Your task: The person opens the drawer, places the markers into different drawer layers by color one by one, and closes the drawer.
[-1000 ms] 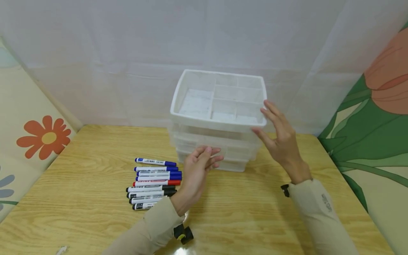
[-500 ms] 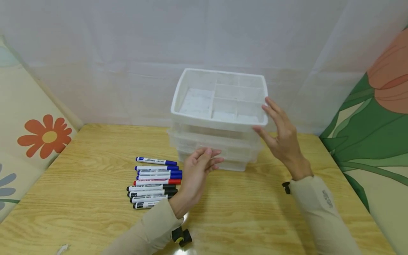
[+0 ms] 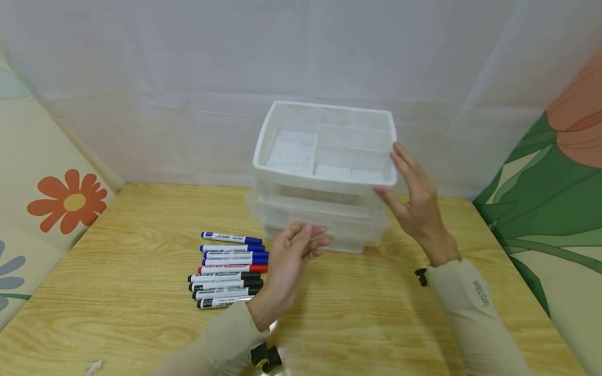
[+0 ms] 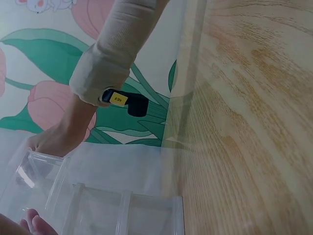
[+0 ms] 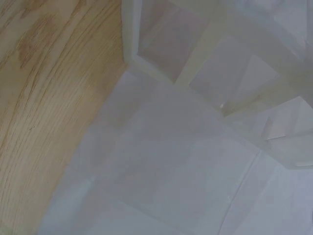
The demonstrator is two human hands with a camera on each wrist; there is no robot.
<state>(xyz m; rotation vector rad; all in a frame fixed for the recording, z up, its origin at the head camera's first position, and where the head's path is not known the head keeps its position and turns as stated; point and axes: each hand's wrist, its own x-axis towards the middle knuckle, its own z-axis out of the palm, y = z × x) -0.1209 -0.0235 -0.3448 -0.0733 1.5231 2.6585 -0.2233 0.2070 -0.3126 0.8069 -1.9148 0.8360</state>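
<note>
A white translucent drawer unit [image 3: 324,179] stands at the back of the table, with a divided tray as its top. One drawer [image 3: 275,210] below that tray sticks out towards me. At the middle of the drawer's front, my left hand [image 3: 286,261] pinches the handle with thumb and curled fingers. My right hand [image 3: 416,206] touches the tray's right rim with extended fingers, its thumb at the front corner. In the left wrist view the jutting drawer [image 4: 46,159] overlaps part of the right hand [image 4: 63,134]. The right wrist view shows the side frame [image 5: 205,44] of the unit.
Left of my left hand lies a row of capped markers [image 3: 230,262], several blue and black and one red. A white cloth [image 3: 197,94] hangs behind the wooden table [image 3: 117,292]. A small white scrap [image 3: 94,367] lies near the front left. Flower-printed panels [image 3: 555,209] flank the table.
The drawer has slid slightly further out towards me, with my left hand moving back along with it. My right hand stays at the tray's right corner.
</note>
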